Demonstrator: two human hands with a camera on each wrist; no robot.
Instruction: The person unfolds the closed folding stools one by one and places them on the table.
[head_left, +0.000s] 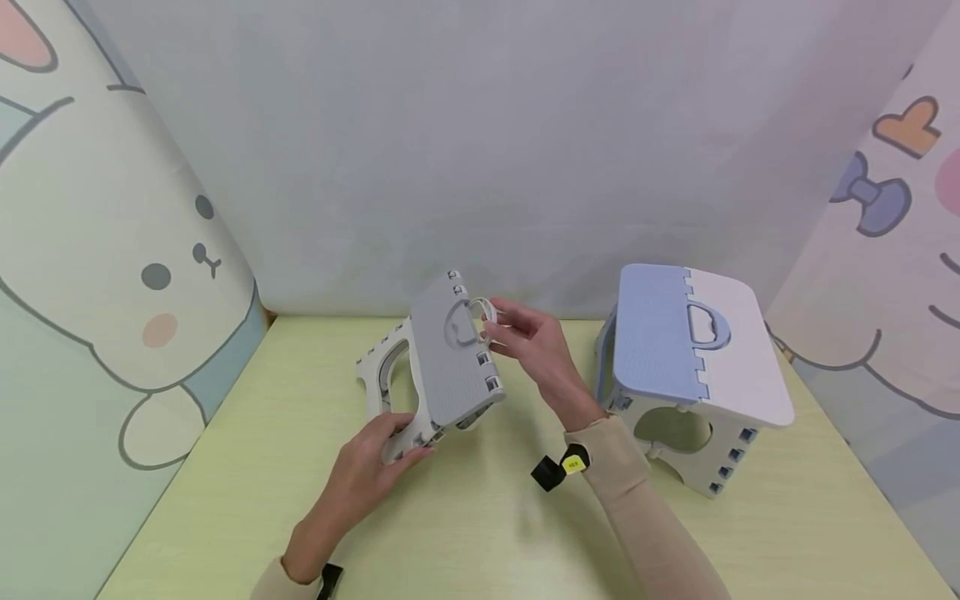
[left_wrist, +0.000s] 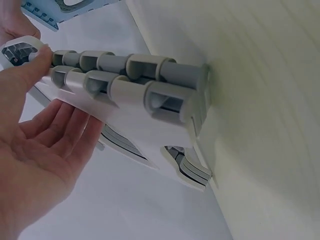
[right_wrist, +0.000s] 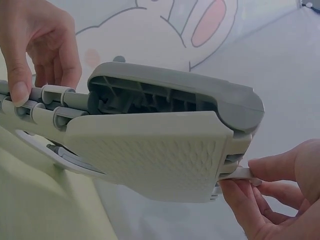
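Note:
A grey and white folding stool (head_left: 453, 367), partly folded, is held tilted over the table. My left hand (head_left: 371, 454) grips the hinged edge of its white leg panel; in the left wrist view the thumb lies on the hinge barrels (left_wrist: 100, 62) and the other fingers are beneath. With thumb and fingers, my right hand (head_left: 536, 337) pinches the stool's white carry handle (head_left: 486, 321). From the right wrist, the grey top half and the white textured half (right_wrist: 155, 155) lie close together with a narrow gap between them.
On the right stands a blue and white folding stool (head_left: 660, 333), unfolded on its legs. Pale wood-patterned table (head_left: 465, 533) lies under both stools. A plain wall (head_left: 480, 167) rises behind, with cartoon-printed panels (head_left: 112, 250) at the sides.

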